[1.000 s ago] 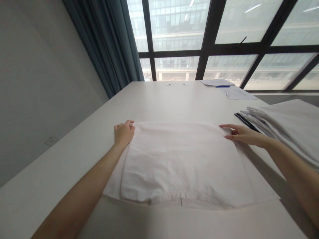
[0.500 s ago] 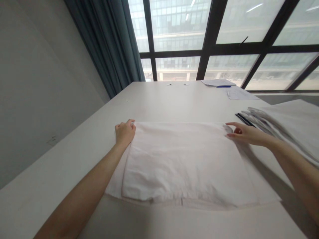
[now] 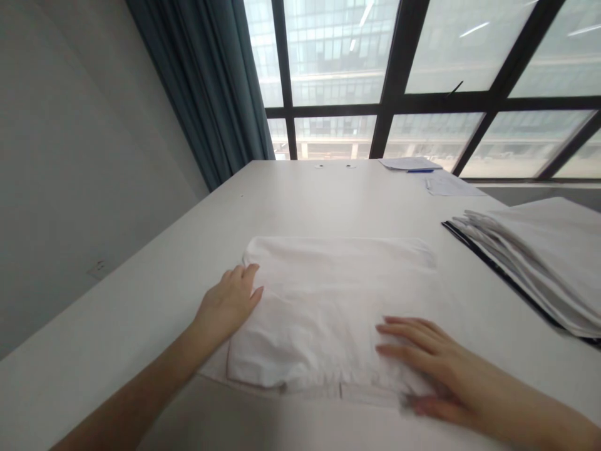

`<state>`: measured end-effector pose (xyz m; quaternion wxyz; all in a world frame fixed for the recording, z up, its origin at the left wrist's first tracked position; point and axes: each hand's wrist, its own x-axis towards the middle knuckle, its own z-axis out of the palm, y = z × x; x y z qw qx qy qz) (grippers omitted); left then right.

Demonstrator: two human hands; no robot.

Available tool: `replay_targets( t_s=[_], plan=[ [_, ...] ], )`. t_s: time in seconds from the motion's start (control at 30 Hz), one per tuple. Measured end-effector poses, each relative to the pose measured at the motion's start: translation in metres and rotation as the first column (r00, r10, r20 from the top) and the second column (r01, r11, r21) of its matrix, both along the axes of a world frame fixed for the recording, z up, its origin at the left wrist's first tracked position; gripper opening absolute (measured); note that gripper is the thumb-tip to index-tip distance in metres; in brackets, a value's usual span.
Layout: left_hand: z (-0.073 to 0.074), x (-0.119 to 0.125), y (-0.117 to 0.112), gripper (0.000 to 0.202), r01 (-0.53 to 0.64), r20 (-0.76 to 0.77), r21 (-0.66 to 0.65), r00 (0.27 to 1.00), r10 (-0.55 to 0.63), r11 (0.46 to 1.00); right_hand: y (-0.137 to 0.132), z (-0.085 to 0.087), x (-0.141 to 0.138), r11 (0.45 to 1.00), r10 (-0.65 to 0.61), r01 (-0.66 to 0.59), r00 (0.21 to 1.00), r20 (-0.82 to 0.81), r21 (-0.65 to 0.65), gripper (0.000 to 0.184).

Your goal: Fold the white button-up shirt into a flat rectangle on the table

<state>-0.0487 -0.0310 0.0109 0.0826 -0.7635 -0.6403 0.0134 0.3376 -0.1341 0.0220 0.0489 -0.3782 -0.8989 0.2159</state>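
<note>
A folded white cloth point(image 3: 328, 300) lies flat in front of me, its top edge straight and its lower part wrinkled. Along its near edge shows a short dark mark. My left hand point(image 3: 230, 297) rests at the cloth's left edge, with thumb and fingers apart. Over the lower right part of the cloth is my right hand point(image 3: 432, 363), fingers stretched out and somewhat blurred. Its thumb is close to the near edge. Whether the right hand presses on the cloth or hovers just above it, I cannot tell.
To the right, a stack of folded white cloths point(image 3: 554, 250) lies on something thin and black-edged. Papers point(image 3: 408, 163) and a blue pen point(image 3: 420, 170) lie at the far end of the white table point(image 3: 300, 207). Beyond are a window and a blue curtain point(image 3: 211, 88).
Both hands have let go of the cloth's far corners. My left hand has slid nearer along the left edge; my right hand has come down and inward over the near right part.
</note>
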Motion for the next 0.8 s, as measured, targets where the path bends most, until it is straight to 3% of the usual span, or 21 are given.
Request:
replay_targets(
  t_s=[0.13,0.27,0.37,0.47,0.53,0.6,0.8],
  plan=[
    [-0.012,-0.013,-0.03,0.045,-0.015,0.179,-0.008,0.984,0.016,1.0,-0.012,-0.013,-0.001,0.996,0.042,-0.04,0.999,-0.03,0.073,0.057],
    [-0.009,-0.017,-0.028,0.05,-0.08,0.438,-0.122,0.89,0.126,0.989,-0.011,-0.019,0.001,0.991,0.038,-0.031,0.998,-0.053,0.131,0.051],
    [-0.007,-0.018,-0.022,0.052,-0.053,0.654,-0.169,0.741,0.152,0.984,-0.012,-0.018,0.003,0.994,0.027,-0.019,0.997,-0.074,0.112,0.052],
    [-0.007,-0.02,-0.019,0.058,-0.006,0.843,-0.19,0.511,0.166,0.982,-0.014,-0.016,0.005,0.998,-0.008,0.012,0.998,-0.07,0.057,0.056],
    [-0.007,-0.023,-0.019,0.064,0.044,0.899,-0.26,0.377,0.225,0.964,-0.013,-0.015,0.006,0.999,-0.012,0.014,0.998,-0.069,0.035,0.059],
    [-0.004,-0.026,-0.019,0.067,0.103,0.913,-0.33,0.289,0.289,0.938,-0.012,-0.016,0.007,0.999,-0.005,0.008,0.997,-0.082,0.039,0.058],
    [0.006,-0.031,-0.023,0.067,0.212,0.871,-0.476,0.246,0.425,0.854,-0.009,-0.016,0.009,0.993,-0.006,0.025,0.986,-0.166,0.115,0.04]
  ],
)
